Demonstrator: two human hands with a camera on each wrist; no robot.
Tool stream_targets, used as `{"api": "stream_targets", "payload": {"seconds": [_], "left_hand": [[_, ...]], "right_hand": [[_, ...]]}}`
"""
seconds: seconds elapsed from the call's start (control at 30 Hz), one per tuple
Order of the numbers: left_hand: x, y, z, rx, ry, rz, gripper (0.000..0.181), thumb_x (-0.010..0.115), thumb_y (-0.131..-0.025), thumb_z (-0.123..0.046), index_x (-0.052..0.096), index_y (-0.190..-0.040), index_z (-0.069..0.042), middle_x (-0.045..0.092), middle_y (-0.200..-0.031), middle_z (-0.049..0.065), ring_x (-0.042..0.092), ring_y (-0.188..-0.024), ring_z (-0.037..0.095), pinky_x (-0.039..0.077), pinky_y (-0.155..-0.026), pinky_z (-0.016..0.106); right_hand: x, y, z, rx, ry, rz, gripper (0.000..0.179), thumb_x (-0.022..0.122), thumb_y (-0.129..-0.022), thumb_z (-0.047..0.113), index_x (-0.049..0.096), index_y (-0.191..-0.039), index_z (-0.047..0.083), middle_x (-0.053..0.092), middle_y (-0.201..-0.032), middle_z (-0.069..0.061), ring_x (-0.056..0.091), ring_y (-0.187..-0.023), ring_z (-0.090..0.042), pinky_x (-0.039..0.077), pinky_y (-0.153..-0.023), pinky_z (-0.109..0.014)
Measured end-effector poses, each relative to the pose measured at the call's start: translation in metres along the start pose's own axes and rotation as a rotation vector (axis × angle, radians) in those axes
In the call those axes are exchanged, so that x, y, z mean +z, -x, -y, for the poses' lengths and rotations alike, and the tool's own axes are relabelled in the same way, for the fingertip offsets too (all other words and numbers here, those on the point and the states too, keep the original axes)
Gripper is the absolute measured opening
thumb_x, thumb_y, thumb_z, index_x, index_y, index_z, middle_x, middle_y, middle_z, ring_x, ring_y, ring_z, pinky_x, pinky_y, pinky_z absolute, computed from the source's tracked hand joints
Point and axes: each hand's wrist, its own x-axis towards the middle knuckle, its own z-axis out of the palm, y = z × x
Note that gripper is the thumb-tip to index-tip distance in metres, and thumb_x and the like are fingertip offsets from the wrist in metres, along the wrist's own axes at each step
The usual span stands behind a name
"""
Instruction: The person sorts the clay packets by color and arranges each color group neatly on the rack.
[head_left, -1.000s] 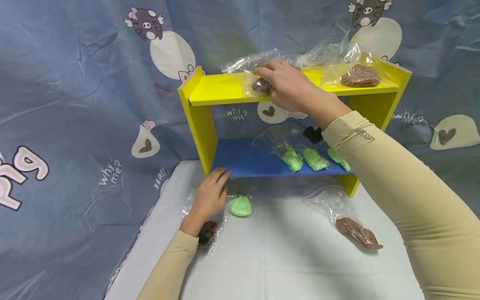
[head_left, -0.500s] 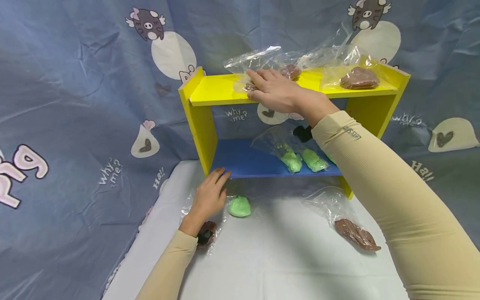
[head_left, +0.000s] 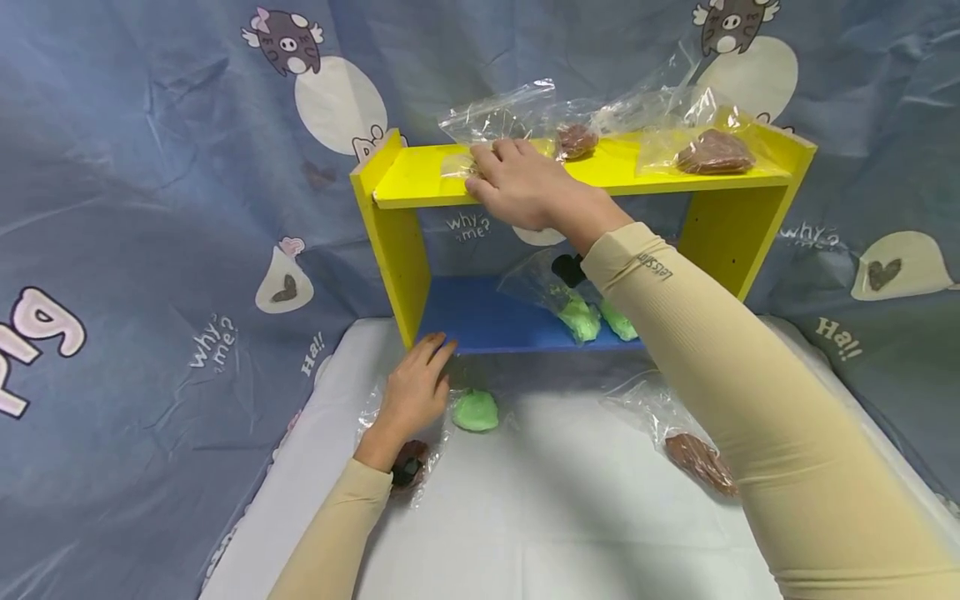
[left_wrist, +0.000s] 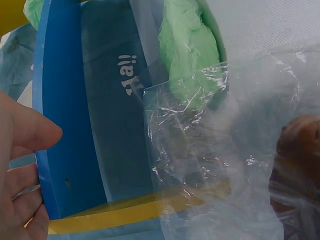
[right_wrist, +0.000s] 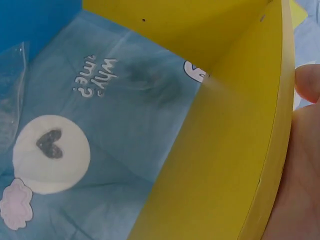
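On the yellow top board point(head_left: 615, 171) of a small shelf unit, my right hand point(head_left: 517, 183) lies over the left part of a clear zip bag point(head_left: 498, 117). Whatever is under the palm is mostly hidden. In the right wrist view a finger point(right_wrist: 309, 82) and the palm show beyond the board's front edge. My left hand point(head_left: 412, 392) touches the left front corner of the blue lower board point(head_left: 495, 321) with extended fingertips. Below its wrist lies a bagged brown lump point(head_left: 411, 467) with a black piece. A green lump point(head_left: 476, 411) in clear film sits beside that hand.
Bagged brown lumps point(head_left: 716, 152) rest along the top board, one point(head_left: 576, 142) just right of my right hand. Bagged green lumps point(head_left: 580, 319) lie on the blue board, partly behind my sleeve. Another bagged brown lump point(head_left: 697, 460) is on the white cloth point(head_left: 540, 508). Patterned blue fabric point(head_left: 150, 250) hangs behind.
My right hand has slid left along the top board, its fingers going from a pinch on the bag to lying flatter over it. The left hand stays at the corner.
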Motion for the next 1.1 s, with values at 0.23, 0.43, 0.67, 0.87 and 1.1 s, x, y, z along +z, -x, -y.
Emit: {"api": "stream_targets", "payload": {"seconds": [0.23, 0.43, 0.67, 0.87, 1.1], "left_hand": [[0.003, 0.000, -0.003, 0.034, 0.013, -0.013, 0.059, 0.068, -0.090, -0.011, 0.051, -0.147, -0.012, 0.047, -0.150, 0.013, 0.041, -0.141, 0.031, 0.052, -0.097, 0.053], [0.003, -0.003, 0.000, 0.029, 0.015, -0.044, 0.059, 0.066, -0.090, -0.011, 0.052, -0.147, -0.012, 0.048, -0.150, 0.013, 0.041, -0.141, 0.030, 0.048, -0.102, 0.052], [0.003, 0.001, -0.001, 0.017, 0.019, -0.038, 0.059, 0.066, -0.089, -0.011, 0.053, -0.146, -0.011, 0.049, -0.149, 0.014, 0.044, -0.139, 0.031, 0.047, -0.103, 0.051], [0.000, 0.000, -0.001, 0.036, 0.022, -0.038, 0.057, 0.065, -0.092, -0.012, 0.052, -0.147, -0.011, 0.049, -0.149, 0.014, 0.043, -0.139, 0.032, 0.047, -0.103, 0.052], [-0.002, 0.000, 0.003, 0.032, 0.008, -0.058, 0.057, 0.066, -0.090, -0.011, 0.054, -0.146, -0.010, 0.049, -0.148, 0.015, 0.043, -0.139, 0.032, 0.048, -0.102, 0.052]], "right_hand": [[-0.017, 0.014, -0.016, 0.018, -0.278, -0.116, 0.067, 0.025, -0.105, 0.056, 0.011, -0.163, 0.027, 0.012, -0.168, 0.000, 0.007, -0.154, -0.024, 0.001, -0.122, -0.052], [-0.035, 0.020, -0.050, 0.098, -0.153, -0.194, 0.061, 0.031, -0.102, 0.017, 0.021, -0.162, 0.013, 0.026, -0.162, -0.017, 0.019, -0.150, -0.037, 0.018, -0.121, -0.053], [-0.030, 0.023, -0.077, 0.074, -0.102, -0.044, 0.057, 0.029, -0.097, 0.011, 0.030, -0.154, 0.003, 0.042, -0.138, -0.025, 0.040, -0.125, -0.042, 0.033, -0.101, -0.056], [-0.034, 0.030, -0.086, 0.129, -0.019, -0.079, 0.067, 0.035, -0.094, 0.013, 0.023, -0.159, 0.005, 0.030, -0.151, -0.030, 0.035, -0.134, -0.050, 0.031, -0.110, -0.061], [-0.037, 0.032, -0.090, 0.153, 0.045, -0.109, 0.053, 0.045, -0.101, 0.041, 0.052, -0.138, 0.003, 0.046, -0.126, -0.024, 0.045, -0.113, -0.043, 0.038, -0.097, -0.060]]}}
